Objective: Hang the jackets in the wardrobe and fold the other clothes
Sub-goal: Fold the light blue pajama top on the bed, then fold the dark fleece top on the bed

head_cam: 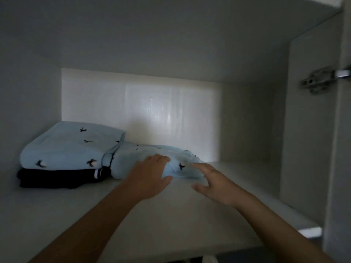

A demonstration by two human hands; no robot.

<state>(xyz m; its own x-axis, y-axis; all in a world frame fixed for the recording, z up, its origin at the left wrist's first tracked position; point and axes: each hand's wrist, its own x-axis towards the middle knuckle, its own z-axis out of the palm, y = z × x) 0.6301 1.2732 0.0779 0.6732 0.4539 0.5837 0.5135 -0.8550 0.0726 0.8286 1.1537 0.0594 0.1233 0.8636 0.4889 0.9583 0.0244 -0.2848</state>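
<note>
Inside a white wardrobe compartment, a folded light blue garment with small dark bird prints lies on top of a folded black garment at the left of the shelf. Beside them, mid-shelf, lies a second light blue printed garment, loosely bundled. My left hand grips the front of this bundle, fingers over its top and thumb below. My right hand hovers at the bundle's right end with fingers spread and relaxed, its fingertips at the cloth's edge.
The compartment's back panel is brightly lit. A side wall closes the right end. A metal door hinge sits at the upper right on the open door side. The shelf's front edge shows low right.
</note>
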